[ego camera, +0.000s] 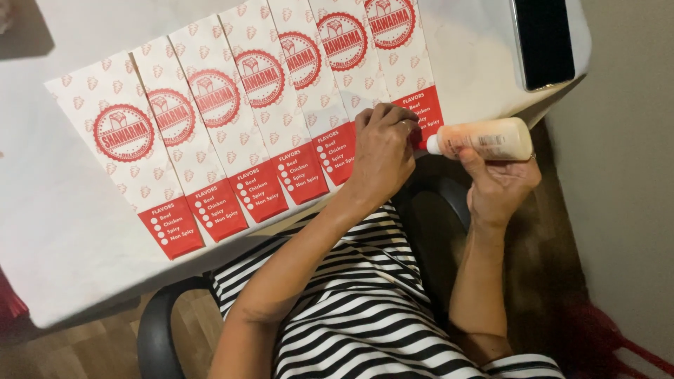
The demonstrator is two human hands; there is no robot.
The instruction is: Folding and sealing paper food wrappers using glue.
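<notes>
On the table [63, 231]: a fanned row of white-and-red paper sleeves [210, 126] overlaps from 9 o'clock up toward 1 o'clock, their red lower ends lying along the near edge.
Left hand [382, 151]: fingers curled down, fingertips pressing the red lower end of the rightmost sleeve [411, 63]; it grips nothing.
Bottle [484, 139]: a small pale squeeze bottle lying on its side, its nozzle pointing to 9 o'clock, touching or just beside the left hand's knuckles and the red end of that sleeve.
Right hand [498, 179]: closed around the bottle from below, at 3 o'clock of the left hand.
Phone [544, 42]: dark, at 1 o'clock near the table's corner, well apart from the hands.
Risk, squeeze: too firm a squeeze would likely flood the contents over the sleeve or fingers.
Risk, shift: if the pressing fingers slip, the overlapped row may slide and smear.
Risk, edge: the red ends sit at the table's edge, so a nudge could tip sleeves onto the striped lap [365, 309].
</notes>
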